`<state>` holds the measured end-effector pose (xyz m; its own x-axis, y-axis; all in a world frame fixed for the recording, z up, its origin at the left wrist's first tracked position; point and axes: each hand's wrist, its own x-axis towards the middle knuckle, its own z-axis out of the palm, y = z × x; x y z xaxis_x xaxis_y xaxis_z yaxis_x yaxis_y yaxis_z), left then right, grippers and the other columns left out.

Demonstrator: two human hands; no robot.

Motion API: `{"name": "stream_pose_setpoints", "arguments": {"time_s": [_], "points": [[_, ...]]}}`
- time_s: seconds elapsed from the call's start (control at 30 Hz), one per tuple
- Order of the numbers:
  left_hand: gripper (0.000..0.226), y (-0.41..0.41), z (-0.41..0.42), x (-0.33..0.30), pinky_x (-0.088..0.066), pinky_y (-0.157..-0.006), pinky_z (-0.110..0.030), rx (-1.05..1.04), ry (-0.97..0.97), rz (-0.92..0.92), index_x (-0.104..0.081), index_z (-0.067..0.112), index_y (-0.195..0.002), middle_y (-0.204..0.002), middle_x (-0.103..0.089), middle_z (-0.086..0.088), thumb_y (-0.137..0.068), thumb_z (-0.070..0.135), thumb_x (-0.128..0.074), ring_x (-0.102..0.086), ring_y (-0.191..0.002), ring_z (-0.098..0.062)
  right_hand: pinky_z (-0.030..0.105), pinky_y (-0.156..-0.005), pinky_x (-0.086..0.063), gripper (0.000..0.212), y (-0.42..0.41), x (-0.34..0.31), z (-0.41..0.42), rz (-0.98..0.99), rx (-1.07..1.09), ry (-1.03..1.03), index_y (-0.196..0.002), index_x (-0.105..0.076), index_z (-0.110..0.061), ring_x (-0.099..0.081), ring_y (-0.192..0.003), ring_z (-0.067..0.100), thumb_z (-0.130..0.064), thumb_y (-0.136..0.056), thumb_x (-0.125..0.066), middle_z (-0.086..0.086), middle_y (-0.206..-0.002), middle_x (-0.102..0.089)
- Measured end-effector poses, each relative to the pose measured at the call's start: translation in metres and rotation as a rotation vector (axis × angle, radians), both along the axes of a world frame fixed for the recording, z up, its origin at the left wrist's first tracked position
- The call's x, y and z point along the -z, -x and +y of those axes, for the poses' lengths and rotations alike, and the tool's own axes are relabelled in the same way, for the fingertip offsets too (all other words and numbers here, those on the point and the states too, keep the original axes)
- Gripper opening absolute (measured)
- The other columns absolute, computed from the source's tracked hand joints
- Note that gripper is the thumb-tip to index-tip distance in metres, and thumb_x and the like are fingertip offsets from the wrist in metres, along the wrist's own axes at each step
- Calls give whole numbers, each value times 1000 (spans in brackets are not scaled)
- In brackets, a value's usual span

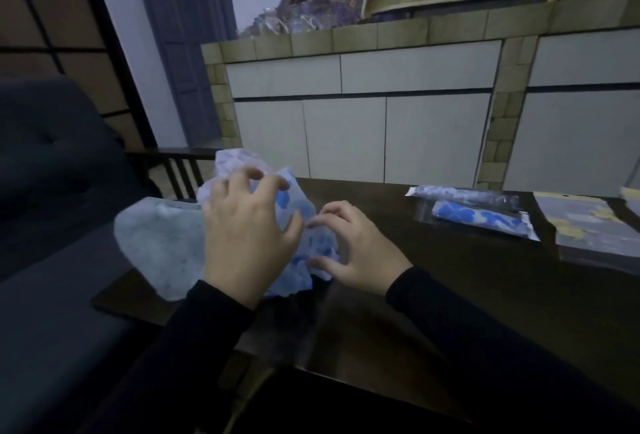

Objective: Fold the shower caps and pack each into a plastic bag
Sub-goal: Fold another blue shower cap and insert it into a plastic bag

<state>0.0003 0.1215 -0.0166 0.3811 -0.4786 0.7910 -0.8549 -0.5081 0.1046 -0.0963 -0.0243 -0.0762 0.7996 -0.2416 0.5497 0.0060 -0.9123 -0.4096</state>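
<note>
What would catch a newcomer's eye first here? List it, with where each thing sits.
First, the two hands at the centre: the left hand and right hand work a crumpled blue-patterned shower cap at the near-left part of the dark table. Next, the packed caps in clear bags lying further right on the table. A pale cloth-like piece hangs over the table's left edge.

No readable text anywhere in this dim view; the blue-patterned shower cap [294,222] shows only blotches, no letters; the packed plastic bags [481,215] on the table carry print too blurred to read.
</note>
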Motion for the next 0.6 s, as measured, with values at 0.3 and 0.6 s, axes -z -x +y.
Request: {"name": "stream_pose_setpoints", "arguments": {"time_s": [0.3, 0.6], "points": [[37, -14, 10, 21, -33, -72, -24, 41, -7, 340, -53, 18, -121, -117, -54, -3, -85, 18, -62, -49, -87, -11, 26, -91, -46, 54, -18, 3, 0, 31, 61, -273, -128, -43, -37, -52, -108, 7, -33, -82, -72, -9, -119, -54], [26, -12, 9, 19, -31, -69, -8, 160, 69, 371, -57, 12, -115, -109, -57, -1, -90, 7, -56, -41, -88, -1, 25, -82, -49, 18, -23, -1, 1, -44, 90, -212, -104, -63, -24, -58, -88, 6, -13, -91, -59, -5, -93, -61]]}}
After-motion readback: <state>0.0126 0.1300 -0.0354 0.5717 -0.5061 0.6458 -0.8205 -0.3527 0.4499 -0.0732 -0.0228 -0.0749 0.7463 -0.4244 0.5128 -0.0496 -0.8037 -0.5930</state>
